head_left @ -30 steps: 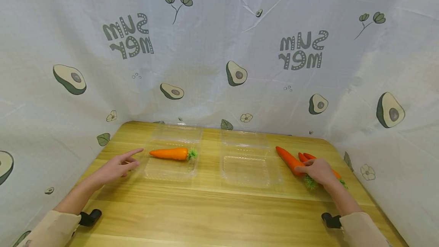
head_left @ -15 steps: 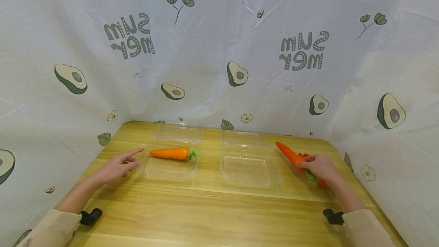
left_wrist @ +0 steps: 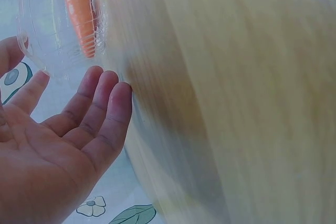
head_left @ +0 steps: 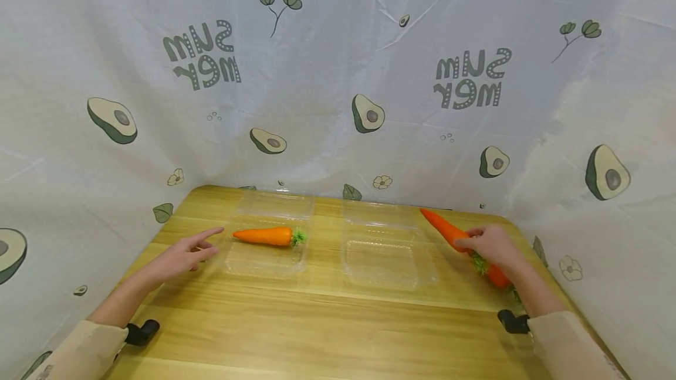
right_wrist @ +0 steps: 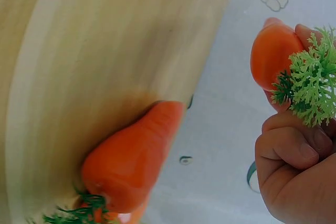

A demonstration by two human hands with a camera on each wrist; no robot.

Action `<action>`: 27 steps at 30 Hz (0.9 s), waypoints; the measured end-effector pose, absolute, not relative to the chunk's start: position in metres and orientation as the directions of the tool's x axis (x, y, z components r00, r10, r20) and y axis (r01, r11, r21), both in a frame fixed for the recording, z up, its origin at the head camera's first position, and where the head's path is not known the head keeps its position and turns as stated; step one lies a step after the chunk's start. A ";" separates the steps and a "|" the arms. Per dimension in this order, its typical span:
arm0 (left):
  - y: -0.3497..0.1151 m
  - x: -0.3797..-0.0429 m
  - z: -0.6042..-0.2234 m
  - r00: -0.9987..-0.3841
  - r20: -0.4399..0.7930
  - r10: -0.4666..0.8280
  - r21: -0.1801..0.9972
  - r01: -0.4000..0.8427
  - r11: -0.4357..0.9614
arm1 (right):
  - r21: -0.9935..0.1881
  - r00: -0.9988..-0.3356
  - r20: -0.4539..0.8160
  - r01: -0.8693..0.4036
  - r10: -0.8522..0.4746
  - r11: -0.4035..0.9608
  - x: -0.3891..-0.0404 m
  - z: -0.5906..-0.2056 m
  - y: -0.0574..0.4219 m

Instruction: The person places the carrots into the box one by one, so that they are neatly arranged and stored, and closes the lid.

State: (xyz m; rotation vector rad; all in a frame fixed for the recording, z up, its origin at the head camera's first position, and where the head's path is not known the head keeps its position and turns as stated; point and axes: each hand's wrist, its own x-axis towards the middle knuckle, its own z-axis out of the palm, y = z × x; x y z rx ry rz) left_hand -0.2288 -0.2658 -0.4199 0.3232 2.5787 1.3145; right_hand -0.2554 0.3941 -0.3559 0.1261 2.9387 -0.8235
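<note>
My right hand (head_left: 493,246) pinches a carrot (head_left: 445,230) near its leafy end; the tip points away to the left. In the right wrist view that carrot (right_wrist: 275,53) is raised off the table, its green top (right_wrist: 315,77) beside the fingers. Other carrots (right_wrist: 131,161) lie on the table below, mostly hidden by my right arm in the head view. My left hand (head_left: 182,257) holds nothing, its fingers extended just left of a clear plastic box (head_left: 264,263). A carrot (head_left: 264,236) lies in that box, its green top to the right.
A second clear plastic box (head_left: 380,263) with its lid folded back stands right of the first on the wooden table (head_left: 317,333). A white printed cloth (head_left: 317,75) hangs behind the table and at both sides.
My right hand has lifted the carrot up and away from the others, its tip shifting slightly back and left. The left hand has stayed beside the left box.
</note>
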 end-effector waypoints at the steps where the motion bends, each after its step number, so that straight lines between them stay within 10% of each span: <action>1: -0.266 -0.229 -0.420 -0.949 -0.103 0.297 0.813 0.092 0.575 | -0.518 -0.993 -0.108 0.098 0.049 0.850 -0.255 -0.354 0.393; 27: -0.266 -0.231 -0.420 -0.949 -0.098 0.300 0.819 0.094 0.566 | -0.503 -0.990 -0.107 -0.028 -0.095 0.864 -0.273 -0.319 0.341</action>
